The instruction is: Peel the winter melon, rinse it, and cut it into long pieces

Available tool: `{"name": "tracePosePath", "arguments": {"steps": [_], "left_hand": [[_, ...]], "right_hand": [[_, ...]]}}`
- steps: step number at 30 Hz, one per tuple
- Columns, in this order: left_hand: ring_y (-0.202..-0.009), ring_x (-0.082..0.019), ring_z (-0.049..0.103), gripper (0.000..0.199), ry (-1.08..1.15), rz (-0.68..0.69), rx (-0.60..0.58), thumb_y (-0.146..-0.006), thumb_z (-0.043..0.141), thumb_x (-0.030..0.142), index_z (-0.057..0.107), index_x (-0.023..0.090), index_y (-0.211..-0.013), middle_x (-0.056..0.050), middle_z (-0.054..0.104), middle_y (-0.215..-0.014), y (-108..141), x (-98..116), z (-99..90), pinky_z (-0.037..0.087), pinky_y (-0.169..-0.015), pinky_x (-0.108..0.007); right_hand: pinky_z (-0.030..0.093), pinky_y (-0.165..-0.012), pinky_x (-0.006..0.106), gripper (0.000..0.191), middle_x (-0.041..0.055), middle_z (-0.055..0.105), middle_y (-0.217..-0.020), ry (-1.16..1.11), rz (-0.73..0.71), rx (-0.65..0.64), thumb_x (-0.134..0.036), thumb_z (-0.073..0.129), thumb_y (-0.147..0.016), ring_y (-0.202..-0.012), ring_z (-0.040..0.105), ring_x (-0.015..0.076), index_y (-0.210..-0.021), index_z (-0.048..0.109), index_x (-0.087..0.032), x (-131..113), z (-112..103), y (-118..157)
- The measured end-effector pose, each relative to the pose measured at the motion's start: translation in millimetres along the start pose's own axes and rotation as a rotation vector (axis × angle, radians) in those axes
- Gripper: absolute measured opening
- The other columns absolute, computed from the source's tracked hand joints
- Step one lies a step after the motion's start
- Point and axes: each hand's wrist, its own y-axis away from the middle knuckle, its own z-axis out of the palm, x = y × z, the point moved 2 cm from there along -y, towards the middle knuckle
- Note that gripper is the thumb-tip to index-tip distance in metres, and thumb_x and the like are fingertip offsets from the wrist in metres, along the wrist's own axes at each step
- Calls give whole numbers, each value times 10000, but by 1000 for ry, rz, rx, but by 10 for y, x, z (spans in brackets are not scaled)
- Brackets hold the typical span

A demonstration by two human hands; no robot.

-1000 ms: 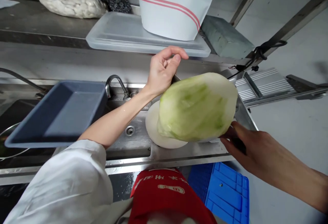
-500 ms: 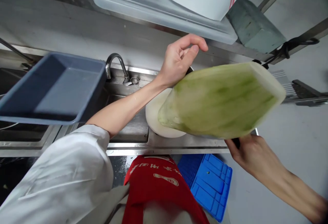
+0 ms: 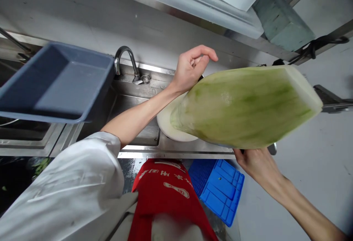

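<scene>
A large pale-green gourd (image 3: 242,107), like a peeled winter melon with streaks of darker green, fills the right of the view. Its far-right end shows a pale flat face. My left hand (image 3: 191,66) is beside its upper left side, fingers curled in and index finger bent outward; a small dark bit shows by the wrist. My right hand (image 3: 257,162) lies at its lower edge, fingers partly hidden behind the gourd and closed by a black part. What each hand grips is hidden. Under the gourd's left end lies a round white slab (image 3: 176,132).
A steel sink (image 3: 143,136) with a curved tap (image 3: 125,51) lies left of the gourd, and a grey-blue tray (image 3: 79,86) beyond it. A shelf (image 3: 165,24) with a clear lid runs above. A blue plastic crate (image 3: 220,193) is below the counter edge.
The view has shifted slightly. The gourd's right end reaches a little farther right, and my right hand is slightly farther left. My left hand keeps its curled shape.
</scene>
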Motion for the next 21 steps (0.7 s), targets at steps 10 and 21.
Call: {"name": "tracePosePath", "arguments": {"steps": [10,21], "left_hand": [[-526,-74,388,398,49,93,-141,-857,554,-94,669,203,-620,62,537,-547,-86,-16,22,290,-542,-253],[-556,-98,345,372,68,-31,-112,-801,532,-26,587,245,-550,62,542,-548,-145,-607,-39,291,-544,-305]], "right_hand": [[377,-583,331,383,78,588,-629,-102,-100,40,-383,454,-1047,-608,553,222,-702,558,-257,103,33,-104],[465,-647,353,358,64,549,-605,-135,-89,-7,-351,507,-977,-626,501,206,-629,508,-266,284,425,-263]]}}
